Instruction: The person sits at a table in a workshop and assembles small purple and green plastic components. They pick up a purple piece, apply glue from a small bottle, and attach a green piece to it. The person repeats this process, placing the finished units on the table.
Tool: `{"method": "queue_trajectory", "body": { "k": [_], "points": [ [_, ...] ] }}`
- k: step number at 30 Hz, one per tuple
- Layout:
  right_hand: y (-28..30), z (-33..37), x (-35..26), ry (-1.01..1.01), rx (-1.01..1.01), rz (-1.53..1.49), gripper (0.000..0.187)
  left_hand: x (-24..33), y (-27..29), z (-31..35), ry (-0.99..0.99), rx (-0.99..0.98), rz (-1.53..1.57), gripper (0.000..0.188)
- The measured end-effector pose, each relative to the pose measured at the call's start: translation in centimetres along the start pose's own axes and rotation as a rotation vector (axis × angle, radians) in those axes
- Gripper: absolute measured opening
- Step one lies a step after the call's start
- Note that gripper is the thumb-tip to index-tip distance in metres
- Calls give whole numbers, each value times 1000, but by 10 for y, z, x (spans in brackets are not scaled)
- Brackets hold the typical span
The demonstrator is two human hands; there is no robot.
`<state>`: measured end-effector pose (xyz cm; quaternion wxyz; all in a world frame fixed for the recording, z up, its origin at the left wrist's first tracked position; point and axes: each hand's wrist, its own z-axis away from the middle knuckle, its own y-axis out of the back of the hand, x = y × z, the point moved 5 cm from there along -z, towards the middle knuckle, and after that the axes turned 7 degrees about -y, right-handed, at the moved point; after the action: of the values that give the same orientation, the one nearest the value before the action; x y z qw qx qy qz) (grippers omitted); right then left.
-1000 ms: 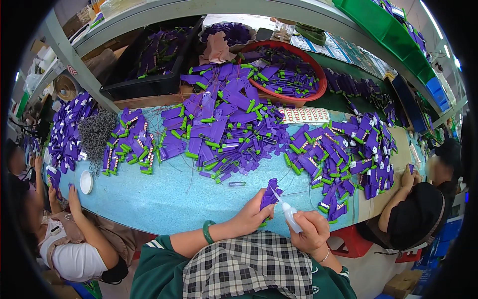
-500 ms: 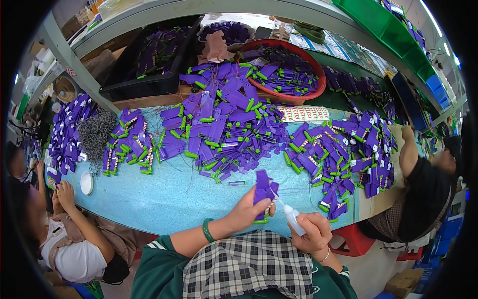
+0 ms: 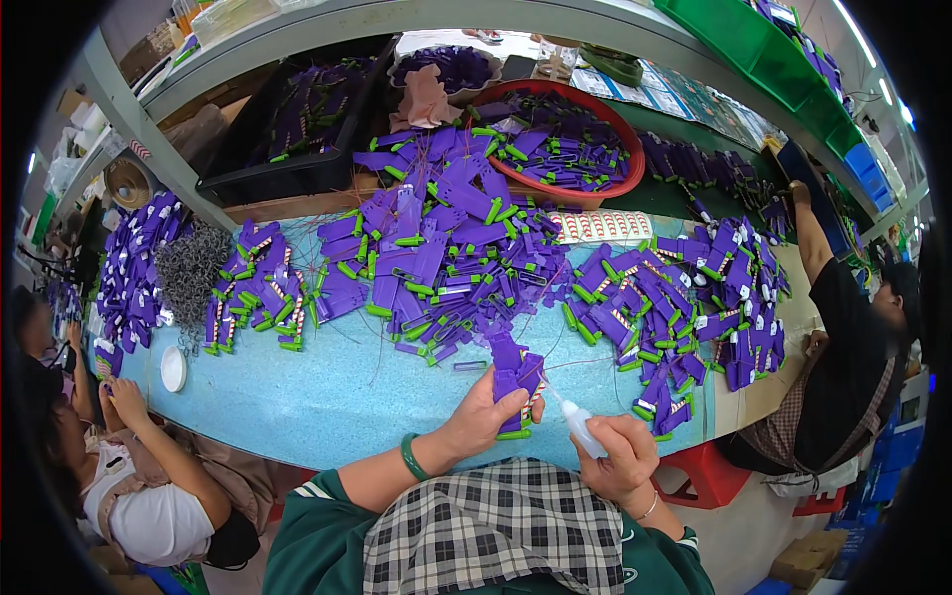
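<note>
Above the blue surface point(image 3: 297, 407), the left hand point(image 3: 472, 418) pinches a purple piece point(image 3: 507, 381), now turned so its striped edge point(image 3: 533, 397) shows, seemingly within reach of the white bottle point(image 3: 582, 426) squeezed in the right hand point(image 3: 623, 458).

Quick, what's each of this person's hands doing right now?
Left hand: closed, holding a purple and green piece.
Right hand: closed around a small white squeeze bottle, its tip toward that piece.

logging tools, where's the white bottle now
In the head view, the bottle is right of centre, in the right hand, aimed toward the held purple plastic.
</note>
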<state>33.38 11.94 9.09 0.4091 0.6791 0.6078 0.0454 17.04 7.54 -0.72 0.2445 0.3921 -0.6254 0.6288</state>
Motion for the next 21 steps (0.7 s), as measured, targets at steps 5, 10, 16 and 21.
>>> {"method": "queue_trajectory", "body": {
  "k": [5, 10, 16, 21],
  "points": [
    [2, 3, 0, -9, -26, -5, 39, -1, 0, 1, -2, -32, -31, 28],
    [5, 4, -3, 17, 11, -28, 39, 2, 2, 2, -81, 5, -196, 25],
    [1, 2, -5, 12, -25, -55, 37, 2, 1, 6, -119, 34, -410, 28],
    [0, 1, -7, 13, -30, -35, 37, 0, 2, 9, -140, 39, -503, 34]
  ]
}}
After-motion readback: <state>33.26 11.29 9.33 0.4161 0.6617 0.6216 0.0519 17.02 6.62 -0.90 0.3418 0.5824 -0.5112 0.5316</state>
